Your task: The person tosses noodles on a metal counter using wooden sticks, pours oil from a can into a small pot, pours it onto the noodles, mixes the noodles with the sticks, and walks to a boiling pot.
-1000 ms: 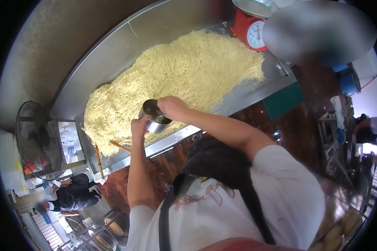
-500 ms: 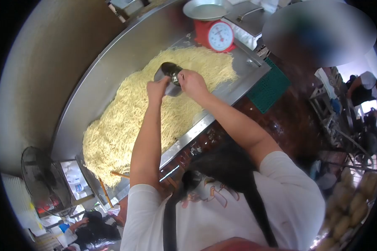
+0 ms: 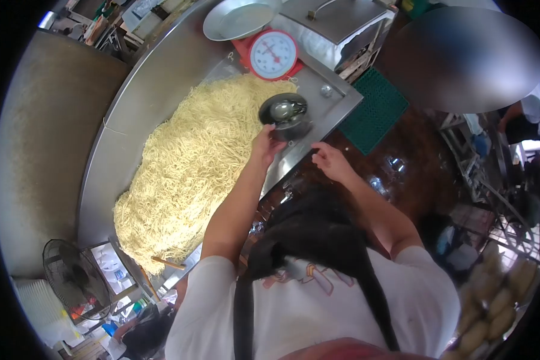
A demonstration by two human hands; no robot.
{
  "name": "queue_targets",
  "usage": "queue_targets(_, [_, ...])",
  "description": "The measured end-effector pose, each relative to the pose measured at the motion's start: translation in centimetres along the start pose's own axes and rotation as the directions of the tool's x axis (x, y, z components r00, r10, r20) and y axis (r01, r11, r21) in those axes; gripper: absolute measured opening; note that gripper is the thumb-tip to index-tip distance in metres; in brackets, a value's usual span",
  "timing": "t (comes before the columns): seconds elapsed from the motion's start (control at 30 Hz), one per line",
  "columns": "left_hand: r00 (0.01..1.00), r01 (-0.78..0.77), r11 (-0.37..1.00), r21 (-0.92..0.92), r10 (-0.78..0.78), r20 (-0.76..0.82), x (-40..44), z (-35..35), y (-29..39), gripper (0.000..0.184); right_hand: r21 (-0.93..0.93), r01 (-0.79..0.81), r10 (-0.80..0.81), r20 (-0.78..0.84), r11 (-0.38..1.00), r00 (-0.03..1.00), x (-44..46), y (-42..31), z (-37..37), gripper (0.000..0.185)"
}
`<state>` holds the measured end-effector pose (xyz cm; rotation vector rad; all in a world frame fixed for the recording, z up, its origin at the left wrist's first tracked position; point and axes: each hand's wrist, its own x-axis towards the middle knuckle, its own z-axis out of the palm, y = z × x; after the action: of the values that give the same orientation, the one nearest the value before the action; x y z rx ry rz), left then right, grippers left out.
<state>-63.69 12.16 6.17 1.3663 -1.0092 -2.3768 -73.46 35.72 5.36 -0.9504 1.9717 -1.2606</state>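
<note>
A shiny dark metal bowl [image 3: 293, 128] stands over the bare steel at the right end of the tray, beside a large heap of pale yellow noodles [image 3: 186, 162]. My left hand [image 3: 266, 146] grips its near left side with thumb and fingers. Light reflects inside the bowl, and I cannot make out its contents. To the right, past the tray's front edge, my right hand [image 3: 331, 162] hangs in the air with loosely bent fingers apart, holding nothing. The wide steel tray [image 3: 117, 129] carries the noodles.
A red dial scale [image 3: 273, 55] with a metal pan [image 3: 237, 18] stands at the tray's far end, near a lidded steel box [image 3: 336, 17]. Wooden sticks [image 3: 169, 263] lie by the noodles' near left end. A green mat [image 3: 375, 111] covers floor at right. A fan [image 3: 75, 279] stands left; people are nearby.
The bowl has moved right, from above the noodles to the tray's bare end, with my left hand on it. My right hand has let go and drawn back to the right.
</note>
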Motion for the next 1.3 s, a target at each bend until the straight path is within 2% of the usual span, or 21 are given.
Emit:
queue_targets(0.1, [0.997, 0.057, 0.998, 0.027, -0.058, 0.043, 3.1, 4.2, -1.2, 0.044, -0.004, -0.022, 0.022, 0.005, 1.0, 1.0, -1.1, 2.1, -2.8, 0.033])
queue_targets(0.23, [0.999, 0.04, 0.995, 0.096, -0.042, 0.015, 7.9, 8.3, -2.8, 0.033, 0.024, -0.055, 0.056, -0.023, 0.998, 0.998, -2.6, 3.2, -4.8, 0.031])
queue_targets(0.33, [0.999, 0.033, 0.984, 0.174, -0.035, 0.011, 11.1, 9.4, -4.2, 0.032, 0.004, -0.109, 0.109, 0.003, 0.994, 0.994, -3.7, 3.1, -5.2, 0.032])
queue_targets(0.37, [0.993, 0.087, 0.976, 0.199, -0.102, 0.065, 12.1, 8.9, -4.5, 0.037, 0.001, -0.12, 0.12, 0.019, 0.993, 0.993, -4.0, 3.7, -4.8, 0.032])
queue_targets(0.47, [0.992, 0.055, 0.92, 0.388, -0.095, 0.084, 9.6, 8.5, -3.4, 0.044, -0.025, -0.155, 0.156, 0.094, 0.988, 0.983, -4.2, 3.4, -3.6, 0.032])
queue_targets(0.5, [0.992, 0.002, 0.923, 0.386, -0.049, 0.112, 8.2, 7.7, -2.7, 0.046, -0.038, -0.163, 0.167, 0.126, 0.986, 0.978, -4.1, 2.9, -2.9, 0.032])
queue_targets(0.6, [0.977, -0.173, 0.902, 0.396, 0.107, 0.183, 2.4, 3.6, -1.8, 0.051, -0.078, -0.057, 0.071, 0.188, 0.995, 0.98, -3.2, 3.1, -0.3, 0.031])
queue_targets(0.67, [0.951, -0.297, 0.855, 0.425, 0.226, 0.21, -1.7, -2.2, -1.0, 0.051, -0.12, -0.014, 0.044, 0.25, 0.993, 0.967, -2.2, 0.7, 0.7, 0.031])
queue_targets(0.77, [0.861, -0.461, 0.683, 0.567, 0.499, 0.099, -7.3, -14.7, -1.5, 0.051, -0.115, 0.008, 0.033, 0.345, 0.993, 0.938, -0.9, -2.1, 3.8, 0.032])
queue_targets(0.8, [0.824, -0.427, 0.629, 0.65, 0.567, -0.008, -9.8, -19.6, -1.7, 0.049, -0.12, 0.067, -0.02, 0.357, 0.99, 0.934, -0.6, -2.7, 4.9, 0.032])
queue_targets(0.83, [0.77, -0.369, 0.579, 0.727, 0.629, -0.11, -12.4, -24.6, -2.0, 0.048, -0.167, 0.053, 0.018, 0.397, 0.985, 0.918, -0.2, -3.8, 6.3, 0.032])
queue_targets(0.87, [0.704, -0.294, 0.532, 0.794, 0.683, -0.197, -15.3, -29.7, -2.6, 0.046, -0.142, 0.152, -0.08, 0.416, 0.978, 0.906, 0.0, -3.5, 7.9, 0.031])
queue_targets(0.9, [0.619, -0.238, 0.602, 0.762, 0.699, -0.359, -18.3, -34.9, -3.4, 0.048, -0.177, 0.095, -0.009, 0.433, 0.98, 0.901, -0.3, -6.1, 9.3, 0.031])
queue_targets(0.93, [0.52, -0.201, 0.669, 0.716, 0.692, -0.501, -21.2, -40.3, -4.5, 0.05, -0.153, 0.089, -0.007, 0.468, 0.984, 0.884, -0.3, -6.7, 11.2, 0.03])
queue_targets(1.0, [0.274, 0.011, 0.677, 0.736, 0.705, -0.654, -26.5, -53.1, -8.4, 0.052, -0.221, 0.174, -0.028, 0.54, 0.96, 0.841, -0.8, -8.5, 15.9, 0.03])
queue_targets(1.07, [0.144, 0.186, 0.817, 0.545, 0.527, -0.838, -34.1, -59.0, -8.4, 0.057, -0.203, 0.304, -0.109, 0.639, 0.931, 0.761, -1.8, -10.0, 21.7, 0.031])
queue_targets(1.13, [-0.069, 0.406, 0.641, 0.652, 0.732, -0.677, -37.8, -70.6, -12.7, 0.062, -0.202, 0.397, -0.118, 0.751, 0.895, 0.65, -3.6, -12.6, 28.1, 0.031])
queue_targets(1.2, [-0.061, 0.492, 0.732, 0.471, 0.569, -0.82, -41.7, -76.7, -13.4, 0.072, -0.215, 0.474, -0.066, 0.859, 0.854, 0.508, -5.4, -16.8, 33.9, 0.031])
queue_targets(1.27, [-0.116, 0.511, 0.766, 0.39, 0.511, -0.851, -44.7, -79.8, -12.2, 0.079, -0.16, 0.602, -0.078, 0.934, 0.782, 0.349, -6.5, -19.2, 40.4, 0.03])
queue_targets(1.3, [-0.141, 0.519, 0.78, 0.35, 0.482, -0.865, -45.9, -81.2, -12.0, 0.083, -0.123, 0.657, -0.116, 0.944, 0.744, 0.308, -7.2, -19.7, 43.5, 0.031])
